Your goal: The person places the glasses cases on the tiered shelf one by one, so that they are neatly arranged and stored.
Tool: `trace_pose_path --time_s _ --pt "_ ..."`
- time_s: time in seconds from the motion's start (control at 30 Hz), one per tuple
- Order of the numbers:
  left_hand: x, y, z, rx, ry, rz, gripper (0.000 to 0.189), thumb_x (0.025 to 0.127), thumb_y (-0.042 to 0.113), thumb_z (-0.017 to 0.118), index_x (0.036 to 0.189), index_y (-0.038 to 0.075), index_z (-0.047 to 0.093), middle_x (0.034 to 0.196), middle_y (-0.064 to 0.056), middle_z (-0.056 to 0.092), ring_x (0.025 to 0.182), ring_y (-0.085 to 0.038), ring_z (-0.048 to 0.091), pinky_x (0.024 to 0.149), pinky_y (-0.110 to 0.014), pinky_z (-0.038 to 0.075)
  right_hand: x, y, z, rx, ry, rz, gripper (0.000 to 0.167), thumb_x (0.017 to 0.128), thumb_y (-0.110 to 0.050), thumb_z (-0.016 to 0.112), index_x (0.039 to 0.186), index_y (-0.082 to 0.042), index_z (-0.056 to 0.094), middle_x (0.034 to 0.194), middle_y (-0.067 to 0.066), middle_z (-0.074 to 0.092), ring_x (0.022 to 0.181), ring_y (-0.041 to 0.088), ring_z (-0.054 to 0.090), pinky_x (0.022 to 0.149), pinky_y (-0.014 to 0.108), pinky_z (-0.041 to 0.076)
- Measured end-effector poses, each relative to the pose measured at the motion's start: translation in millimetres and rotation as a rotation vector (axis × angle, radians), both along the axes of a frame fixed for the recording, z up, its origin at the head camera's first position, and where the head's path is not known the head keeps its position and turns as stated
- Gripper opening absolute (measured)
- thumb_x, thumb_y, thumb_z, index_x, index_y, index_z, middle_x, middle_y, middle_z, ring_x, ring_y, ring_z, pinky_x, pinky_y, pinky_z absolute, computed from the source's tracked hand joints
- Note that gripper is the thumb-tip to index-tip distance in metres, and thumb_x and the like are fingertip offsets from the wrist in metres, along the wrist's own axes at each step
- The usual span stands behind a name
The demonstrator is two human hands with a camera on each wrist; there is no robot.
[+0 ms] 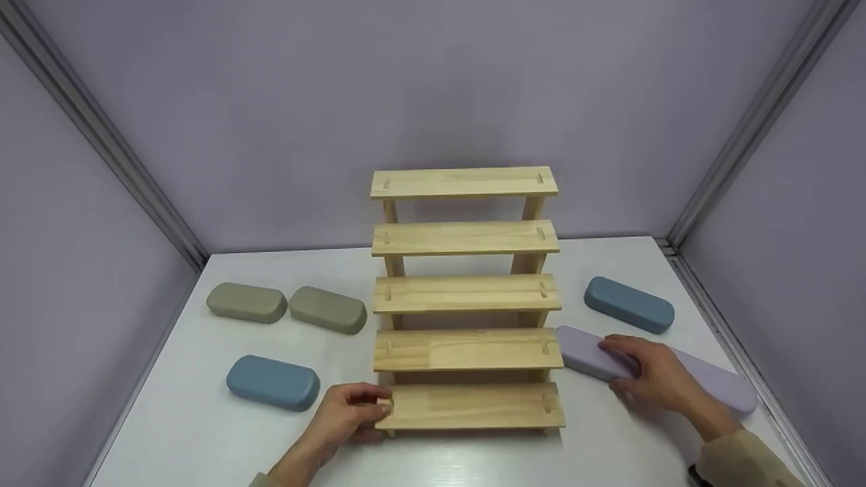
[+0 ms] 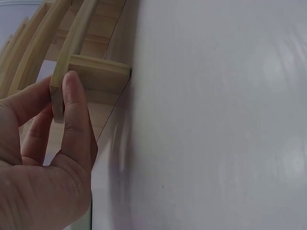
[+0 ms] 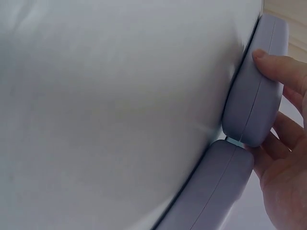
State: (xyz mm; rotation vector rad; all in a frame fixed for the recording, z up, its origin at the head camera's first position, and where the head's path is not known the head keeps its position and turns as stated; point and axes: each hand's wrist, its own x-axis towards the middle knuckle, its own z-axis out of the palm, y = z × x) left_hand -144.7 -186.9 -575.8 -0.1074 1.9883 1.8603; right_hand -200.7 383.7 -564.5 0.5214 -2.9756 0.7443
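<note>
A stepped wooden display rack (image 1: 467,352) with several tiers stands in the middle of the white table. My left hand (image 1: 342,414) pinches the left end of its lowest shelf (image 2: 58,91) between thumb and fingers. To the right of the rack, my right hand (image 1: 653,375) grips a lavender glasses case (image 1: 587,353), with the thumb (image 3: 283,69) on its near side and the fingers round the far side. That case lies on the table, its left end right at the rack's side. A second lavender glasses case (image 1: 720,382) lies end to end with it, partly behind my hand.
At the left lie two olive-green glasses cases, one farther out (image 1: 247,302) and one nearer the rack (image 1: 328,310). A blue case (image 1: 272,383) lies in front of them. Another blue case (image 1: 629,304) sits at the back right. Pale panel walls (image 1: 460,81) enclose the table.
</note>
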Motion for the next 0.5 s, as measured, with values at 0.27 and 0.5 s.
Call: trace_pose_path --time_s 0.27,0.5 --pt "0.6 -0.3 -2.4 -0.006 -0.023 -0.008 0.04 0.098 0.012 0.084 0.134 -0.004 0.077 0.105 0.001 0.077 0.094 -0.011 0.073 0.074 -0.03 0.07 2.5 0.8 3.3 -0.002 0.034 0.003 0.067 0.081 -0.009 0.097 0.144 -0.015 0.076 0.151 0.013 0.075 0.141 0.044 0.07 0.118 0.067 0.053" --pt "-0.2 -0.6 -0.8 -0.018 0.025 -0.007 0.038 0.096 0.011 0.085 0.13 -0.006 0.078 0.105 0.001 0.079 0.095 -0.011 0.073 0.08 -0.025 0.066 2.3 4.4 6.4 -0.028 0.137 0.046 0.065 0.077 -0.008 0.099 0.139 -0.018 0.079 0.144 0.011 0.079 0.132 0.043 0.074 0.118 0.017 0.047"
